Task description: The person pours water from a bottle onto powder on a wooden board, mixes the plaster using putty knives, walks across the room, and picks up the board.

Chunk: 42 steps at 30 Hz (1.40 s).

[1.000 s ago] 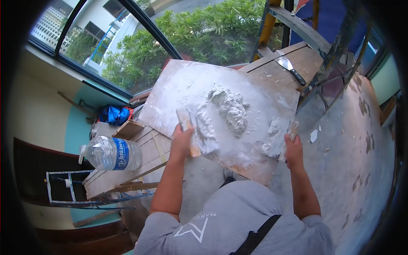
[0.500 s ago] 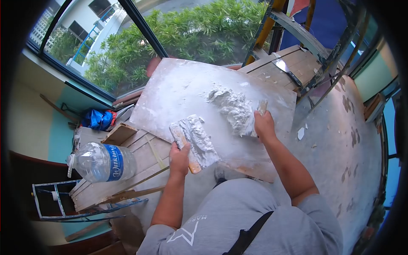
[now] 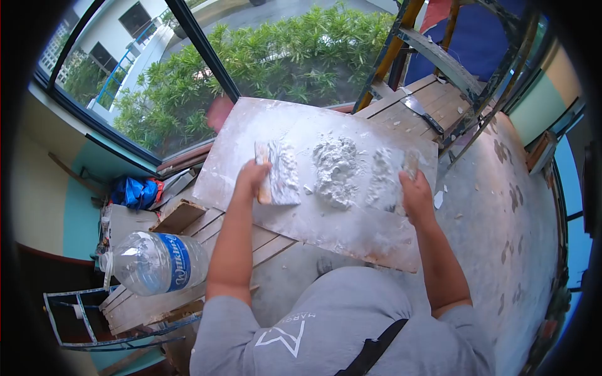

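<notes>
My left hand (image 3: 253, 175) is closed on the orange-brown handle of a wide putty knife (image 3: 279, 178), whose blade is coated with white putty. My right hand (image 3: 415, 190) grips the pale handle of a second wide putty knife (image 3: 384, 182), also smeared with putty. Between the two blades, a rough heap of white putty (image 3: 336, 169) lies on a pale, dusty board (image 3: 326, 225). Both blades are low over the board, one on each side of the heap; whether they touch it I cannot tell.
A large water bottle (image 3: 157, 263) lies on the planks (image 3: 266, 243) at left. Behind it is a blue bag (image 3: 133, 192). Another putty knife (image 3: 420, 114) rests on planks at the back right, beside a ladder (image 3: 439, 53). Windows and a hedge (image 3: 295, 59) stand beyond the board.
My left hand and its putty knife have moved up and away, over the board's left part. The right putty knife has come out rightward from the heap, which now looks more compact.
</notes>
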Each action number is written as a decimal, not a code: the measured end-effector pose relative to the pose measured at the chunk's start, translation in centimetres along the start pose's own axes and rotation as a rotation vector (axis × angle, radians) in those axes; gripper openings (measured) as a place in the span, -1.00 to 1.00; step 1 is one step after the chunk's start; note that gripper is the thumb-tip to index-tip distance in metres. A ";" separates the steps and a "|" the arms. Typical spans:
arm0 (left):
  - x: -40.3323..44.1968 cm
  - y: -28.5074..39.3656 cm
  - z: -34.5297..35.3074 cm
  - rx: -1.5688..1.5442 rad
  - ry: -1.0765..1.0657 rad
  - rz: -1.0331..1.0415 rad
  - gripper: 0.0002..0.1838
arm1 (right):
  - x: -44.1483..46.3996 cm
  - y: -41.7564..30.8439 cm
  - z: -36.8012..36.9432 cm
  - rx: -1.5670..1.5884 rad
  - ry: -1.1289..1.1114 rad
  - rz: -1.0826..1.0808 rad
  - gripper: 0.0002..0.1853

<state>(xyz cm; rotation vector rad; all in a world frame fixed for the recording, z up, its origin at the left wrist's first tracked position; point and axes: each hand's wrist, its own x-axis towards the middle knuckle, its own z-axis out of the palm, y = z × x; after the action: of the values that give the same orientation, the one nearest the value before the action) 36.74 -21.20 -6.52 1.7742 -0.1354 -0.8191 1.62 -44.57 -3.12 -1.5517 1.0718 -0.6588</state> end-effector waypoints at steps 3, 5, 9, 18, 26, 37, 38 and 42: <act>4.6 6.0 2.2 0.423 -0.137 -0.001 -0.29 | -1.5 4.5 -3.5 0.189 0.064 0.092 -0.62; 8.2 7.6 4.8 0.582 -0.232 0.081 -0.04 | -2.7 7.1 -4.6 0.273 0.116 0.063 -0.60; 10.1 10.6 10.8 0.860 -0.486 0.172 -0.34 | -5.1 6.6 -6.1 0.309 0.066 0.195 -0.55; -9.4 10.5 14.5 1.290 -0.368 0.709 -0.57 | -3.5 7.8 -8.3 0.359 0.000 0.190 -0.59; -16.1 -1.7 6.1 0.285 0.133 0.288 -0.57 | -0.3 10.7 -10.5 0.378 -0.073 0.240 -0.62; -12.9 -2.9 14.4 -0.167 0.253 0.100 -0.62 | -0.3 10.9 -10.8 0.430 -0.178 0.245 -0.61; -12.2 -0.2 14.7 0.098 0.242 0.169 -0.64 | -0.4 10.6 -10.8 0.434 -0.175 0.243 -0.62; -14.5 7.5 18.2 0.954 0.175 0.448 -0.62 | -0.3 10.1 -11.1 0.386 -0.132 0.180 -0.60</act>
<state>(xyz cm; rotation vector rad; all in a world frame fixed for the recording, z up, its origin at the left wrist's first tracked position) 17.43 -31.61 4.18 2.5411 -0.8906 -0.2519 -10.88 -49.47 -9.88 -1.1361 0.9106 -0.5907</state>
